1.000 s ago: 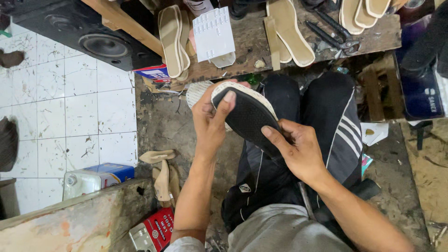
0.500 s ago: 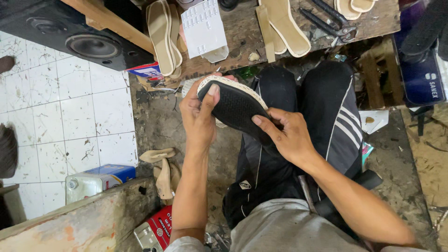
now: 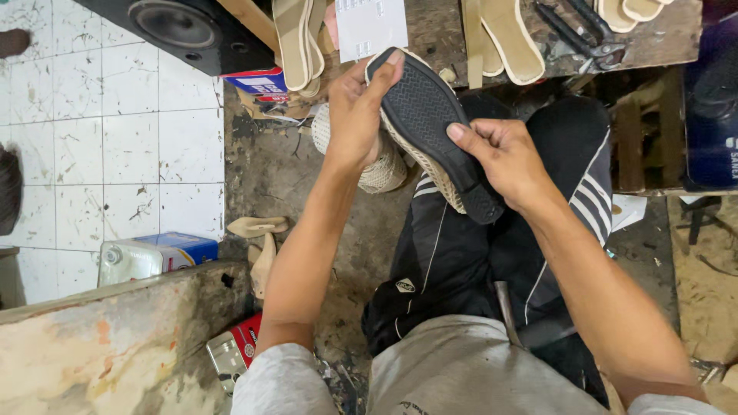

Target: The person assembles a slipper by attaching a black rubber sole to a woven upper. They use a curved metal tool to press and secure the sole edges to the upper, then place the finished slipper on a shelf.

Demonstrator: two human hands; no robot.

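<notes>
Head view, looking straight down at a seated person's lap and two bare hands. Both hands hold one shoe (image 3: 430, 131), turned so its black textured sole faces up; a woven, cream-coloured upper shows along its lower edge. The shoe lies at a slant, toe toward the top of the picture, heel toward the lower right.

The left hand (image 3: 355, 115) grips the toe end — its fingers curl around the far side of the shoe, and one fingertip rests on the sole's front rim. The right hand (image 3: 503, 157) is closed on the heel end, thumb pressed flat on the black sole, the other fingers wrapped underneath and out of sight.

Just below the left hand's fingers, partly hidden by the wrist, sits a second woven cream shoe (image 3: 380, 169). Under both hands are the person's black track trousers (image 3: 461, 253) with white stripes, and nearer the camera a grey shirt.

Beyond the fingertips runs a worn wooden workbench (image 3: 438, 34) carrying tan insoles (image 3: 507, 38), a white paper sheet (image 3: 370, 27) and dark pliers (image 3: 576, 34). Far to the left of the left hand: a black loudspeaker (image 3: 181, 31), a white tiled floor (image 3: 92, 154), and a white plastic can (image 3: 127, 261) beside a blue box.
</notes>
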